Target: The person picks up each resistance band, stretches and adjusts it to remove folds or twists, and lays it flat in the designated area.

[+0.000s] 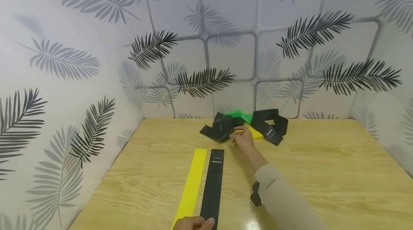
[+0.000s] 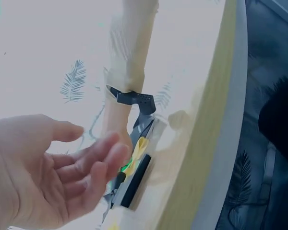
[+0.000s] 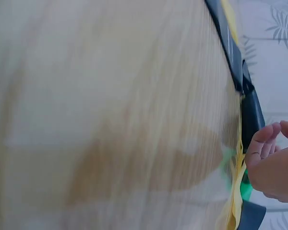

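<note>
My right hand is at a loose pile of resistance bands at the back of the table. Its fingers are loosely bent beside a crumpled black band and over part of a yellow band; I see nothing pinched. The right wrist view shows this hand next to the dark band. A green band and another black band belong to the pile. My left hand appears at the bottom, its fingers relaxed and empty in the left wrist view.
A flat yellow band and a flat black band with white dots lie side by side on the wooden table. A leaf-patterned wall rises behind it. The right forearm's sleeve crosses the table's right side.
</note>
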Motion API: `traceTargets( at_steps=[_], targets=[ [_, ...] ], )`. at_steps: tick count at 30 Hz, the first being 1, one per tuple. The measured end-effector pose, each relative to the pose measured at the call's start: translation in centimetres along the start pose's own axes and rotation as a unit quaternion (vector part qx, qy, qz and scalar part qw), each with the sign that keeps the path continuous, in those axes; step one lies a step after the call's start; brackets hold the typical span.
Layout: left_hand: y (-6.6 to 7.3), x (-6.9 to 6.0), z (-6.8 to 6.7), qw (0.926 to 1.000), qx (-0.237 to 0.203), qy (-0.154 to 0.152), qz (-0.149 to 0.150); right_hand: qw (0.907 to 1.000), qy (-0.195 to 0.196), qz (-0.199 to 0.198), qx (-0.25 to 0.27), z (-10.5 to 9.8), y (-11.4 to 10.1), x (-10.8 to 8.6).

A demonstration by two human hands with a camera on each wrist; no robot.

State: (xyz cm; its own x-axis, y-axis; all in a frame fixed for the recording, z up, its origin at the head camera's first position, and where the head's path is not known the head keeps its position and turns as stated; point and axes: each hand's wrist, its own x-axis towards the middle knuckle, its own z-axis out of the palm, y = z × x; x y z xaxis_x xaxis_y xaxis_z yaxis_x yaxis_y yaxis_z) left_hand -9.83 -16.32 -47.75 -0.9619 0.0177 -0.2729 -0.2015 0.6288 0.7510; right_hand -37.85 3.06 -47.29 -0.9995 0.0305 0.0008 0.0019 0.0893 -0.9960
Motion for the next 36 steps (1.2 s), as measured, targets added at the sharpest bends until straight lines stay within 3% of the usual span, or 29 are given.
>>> traceTargets(
  at_steps=[2, 6, 11, 19, 23, 29, 36],
  targets=[
    [0.7, 0.3, -0.3, 0.9981, -0.051, -0.016, 0.029, 0.9996, -0.009, -0.019, -0.019, -0.4, 0.1, 0.3],
    [2.2, 0.6, -0.4, 0.9932, -0.112, -0.017, 0.024, 0.9954, -0.012, -0.065, -0.069, -0.8, 0.5, 0.7],
    [3.1, 0.9, -0.6, 0.9887, -0.148, -0.024, 0.006, 0.9911, -0.015, -0.054, -0.121, -0.3, 0.2, 0.5],
    [2.9, 1.3, -0.6, 0.9853, -0.169, -0.021, 0.01, 0.9788, -0.072, -0.043, -0.187, 0.8, 0.0, 0.4],
    [3.0, 1.4, -0.7, 0.9846, -0.174, -0.018, 0.01, 0.9731, -0.053, -0.037, -0.221, 1.4, 0.0, 0.2],
    [3.1, 1.4, -0.8, 0.9837, -0.179, -0.018, 0.004, 0.9505, -0.018, -0.063, -0.304, 2.0, -0.2, 0.0],
    [3.0, 1.3, -1.1, 0.9839, -0.178, -0.016, 0.01, 0.9287, 0.033, -0.148, -0.339, 2.8, -0.2, 0.2]
  ],
)
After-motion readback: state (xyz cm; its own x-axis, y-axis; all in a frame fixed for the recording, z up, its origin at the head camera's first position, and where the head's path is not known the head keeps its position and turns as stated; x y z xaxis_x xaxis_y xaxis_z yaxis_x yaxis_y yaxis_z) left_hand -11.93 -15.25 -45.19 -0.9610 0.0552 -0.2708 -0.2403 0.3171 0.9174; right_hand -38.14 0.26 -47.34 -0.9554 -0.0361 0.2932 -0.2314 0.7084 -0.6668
